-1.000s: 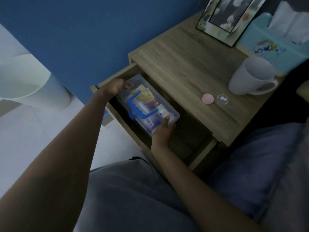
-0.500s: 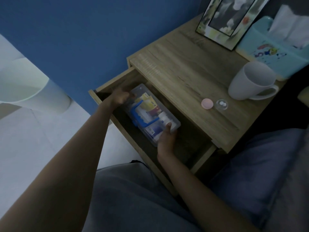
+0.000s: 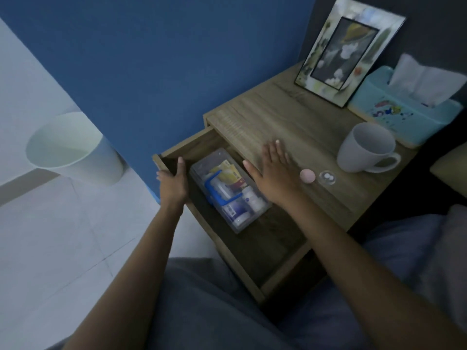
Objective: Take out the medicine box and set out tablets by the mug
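Note:
The clear medicine box (image 3: 228,192) with a blue handle lies in the open wooden drawer (image 3: 255,248), packed with small packets and bottles. My left hand (image 3: 174,181) grips the drawer's front edge at its far left corner. My right hand (image 3: 273,170) hovers flat, fingers spread, over the nightstand top, holding nothing. On the nightstand top (image 3: 290,117), a small clear dish with two white tablets (image 3: 327,177) and a pink lid (image 3: 307,176) sit just in front of the white mug (image 3: 366,147).
A framed picture (image 3: 348,51) leans at the back of the nightstand beside a light blue tissue box (image 3: 401,109). A white bin (image 3: 73,147) stands on the tiled floor to the left by the blue wall. My lap fills the bottom of the view.
Both hands have let go of the medicine box, which now rests in the drawer. My left hand moved to the drawer's front edge; my right hand rose over the nightstand top.

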Demonstrator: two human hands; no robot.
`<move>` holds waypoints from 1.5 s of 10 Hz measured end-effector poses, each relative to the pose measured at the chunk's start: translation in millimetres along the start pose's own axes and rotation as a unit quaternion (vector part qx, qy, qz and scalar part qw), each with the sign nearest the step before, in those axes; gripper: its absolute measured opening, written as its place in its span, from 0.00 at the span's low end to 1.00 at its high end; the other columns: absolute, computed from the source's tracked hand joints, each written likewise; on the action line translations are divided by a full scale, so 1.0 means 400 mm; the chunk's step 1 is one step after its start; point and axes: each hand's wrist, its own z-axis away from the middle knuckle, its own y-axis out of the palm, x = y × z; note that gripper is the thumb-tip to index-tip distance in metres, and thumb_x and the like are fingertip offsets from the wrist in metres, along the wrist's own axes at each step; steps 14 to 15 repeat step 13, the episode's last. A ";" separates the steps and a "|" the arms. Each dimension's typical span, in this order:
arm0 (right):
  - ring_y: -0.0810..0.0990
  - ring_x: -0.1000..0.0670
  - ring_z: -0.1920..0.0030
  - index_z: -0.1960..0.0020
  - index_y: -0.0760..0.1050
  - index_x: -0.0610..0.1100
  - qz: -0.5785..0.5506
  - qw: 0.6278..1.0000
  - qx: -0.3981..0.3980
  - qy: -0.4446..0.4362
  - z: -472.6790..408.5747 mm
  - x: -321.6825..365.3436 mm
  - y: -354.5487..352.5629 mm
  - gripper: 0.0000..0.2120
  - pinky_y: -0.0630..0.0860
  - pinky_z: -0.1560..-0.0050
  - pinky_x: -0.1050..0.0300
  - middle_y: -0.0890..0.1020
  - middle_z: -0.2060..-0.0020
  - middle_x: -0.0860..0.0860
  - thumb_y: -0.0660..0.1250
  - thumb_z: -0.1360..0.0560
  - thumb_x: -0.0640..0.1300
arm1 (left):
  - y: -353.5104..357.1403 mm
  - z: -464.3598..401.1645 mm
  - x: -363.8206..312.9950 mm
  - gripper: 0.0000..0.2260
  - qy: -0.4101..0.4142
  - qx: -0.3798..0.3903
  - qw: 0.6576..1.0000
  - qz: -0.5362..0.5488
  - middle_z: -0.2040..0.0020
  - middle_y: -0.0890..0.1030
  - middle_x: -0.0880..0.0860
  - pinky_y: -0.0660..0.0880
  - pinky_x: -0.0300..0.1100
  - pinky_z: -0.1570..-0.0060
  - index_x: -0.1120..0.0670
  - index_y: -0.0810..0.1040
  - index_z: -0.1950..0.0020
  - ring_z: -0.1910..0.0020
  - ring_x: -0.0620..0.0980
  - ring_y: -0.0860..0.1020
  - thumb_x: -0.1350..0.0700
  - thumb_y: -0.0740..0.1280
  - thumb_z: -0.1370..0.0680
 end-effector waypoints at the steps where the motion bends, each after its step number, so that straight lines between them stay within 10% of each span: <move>1: 0.39 0.47 0.21 0.21 0.40 0.40 0.056 0.996 0.068 0.016 -0.040 -0.043 0.019 0.45 0.41 0.23 0.50 0.43 0.21 0.45 0.39 0.26 0.71 | -0.001 0.008 0.010 0.36 -0.003 0.010 0.998 0.056 0.25 0.66 0.57 0.64 0.55 0.29 0.55 0.59 0.23 0.28 0.59 0.67 0.33 0.53 0.23; 6: 0.38 0.49 0.22 0.22 0.37 0.42 0.043 0.995 0.084 -0.013 -0.050 -0.085 0.037 0.57 0.41 0.25 0.51 0.40 0.21 0.46 0.30 0.39 0.79 | 0.100 -0.050 0.013 0.30 0.122 0.195 0.973 0.010 0.21 0.58 0.51 0.53 0.53 0.25 0.45 0.52 0.21 0.23 0.54 0.58 0.35 0.49 0.21; 15: 0.34 0.47 0.22 0.22 0.35 0.41 0.025 0.995 0.098 -0.009 -0.035 -0.064 0.022 0.52 0.39 0.22 0.47 0.36 0.22 0.46 0.41 0.31 0.76 | 0.190 -0.097 -0.108 0.32 0.148 0.260 0.942 -0.151 0.21 0.55 0.54 0.49 0.51 0.23 0.52 0.54 0.21 0.22 0.54 0.53 0.36 0.43 0.21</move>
